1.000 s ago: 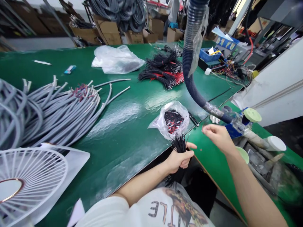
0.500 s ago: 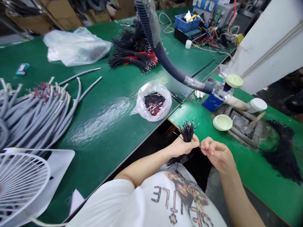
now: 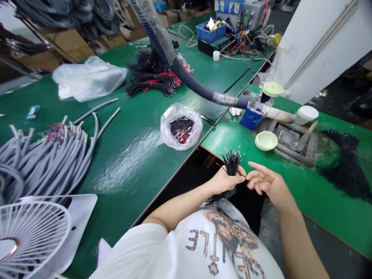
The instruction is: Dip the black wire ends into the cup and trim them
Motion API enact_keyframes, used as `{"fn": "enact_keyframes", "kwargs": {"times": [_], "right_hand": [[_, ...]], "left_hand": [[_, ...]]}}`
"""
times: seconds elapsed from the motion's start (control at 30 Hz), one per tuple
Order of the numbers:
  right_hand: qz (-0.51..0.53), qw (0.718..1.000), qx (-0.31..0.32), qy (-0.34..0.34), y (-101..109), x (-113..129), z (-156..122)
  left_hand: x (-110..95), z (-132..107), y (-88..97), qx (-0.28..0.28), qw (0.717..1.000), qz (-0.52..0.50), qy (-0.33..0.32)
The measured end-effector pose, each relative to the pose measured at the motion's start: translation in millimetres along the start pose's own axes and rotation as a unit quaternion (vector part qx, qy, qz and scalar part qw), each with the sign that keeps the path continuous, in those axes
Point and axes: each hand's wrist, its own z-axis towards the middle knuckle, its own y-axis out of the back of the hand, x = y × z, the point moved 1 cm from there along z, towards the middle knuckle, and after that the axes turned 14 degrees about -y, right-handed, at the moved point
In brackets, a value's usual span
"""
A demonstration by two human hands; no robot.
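Observation:
My left hand [image 3: 225,181] is closed round a bundle of thin black wires [image 3: 231,161], whose bare, pale tips fan out above the fist. The lower ends of the wires hang below the hand, in front of my shirt. Just to the right, my right hand [image 3: 267,183] has its fingers loosely spread, the index finger raised, close to the left thumb tip. Something small and dark shows at that thumb tip, too small to name. On the table ahead lies an open plastic bag [image 3: 164,130] of small black and red pieces.
Grey cables [image 3: 55,162] and a white fan [image 3: 35,232] occupy the left table. Black and red wire bundles [image 3: 154,79] lie farther back. A ribbed hose [image 3: 194,83] crosses overhead to a blue box [image 3: 251,117]. At right are a green bowl [image 3: 266,140] and another black wire bundle [image 3: 345,162].
My right hand's fingers have gone from a pinch beside the left thumb to loosely spread. The left hand keeps its hold on the wires. The camera view has shifted slightly.

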Motion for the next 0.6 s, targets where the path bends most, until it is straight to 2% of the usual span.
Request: {"fn": "enact_keyframes", "kwargs": {"times": [0.07, 0.17, 0.23, 0.33, 0.43, 0.53, 0.6], "right_hand": [[-0.102, 0.993, -0.062, 0.020, -14.1, 6.3, 3.0], [-0.219, 0.969, -0.108, 0.020, -40.9, 10.9, 11.6], [-0.226, 0.964, -0.138, 0.016, -55.0, 10.7, 16.9], [-0.191, 0.962, -0.192, 0.039, -65.8, 7.6, 19.9], [-0.162, 0.964, -0.203, 0.059, -63.4, 5.0, 16.2], [-0.132, 0.971, -0.190, 0.059, -49.2, 7.0, 8.2], [-0.125, 0.976, -0.174, 0.035, -37.9, 10.5, 3.0]], "left_hand": [[3.8, 1.8, -2.5, -0.008, 0.998, 0.047, -0.031], [12.7, 4.7, -7.3, 0.018, 0.992, 0.090, -0.083], [18.6, 5.8, -10.3, 0.042, 0.985, 0.123, -0.110], [23.7, 5.6, -14.0, 0.030, 0.971, 0.186, -0.144], [25.1, 2.5, -14.5, 0.055, 0.975, 0.160, -0.142], [19.9, -4.7, -4.8, 0.155, 0.978, 0.083, -0.112], [7.8, -11.5, 6.7, 0.213, 0.966, 0.105, -0.105]]}}
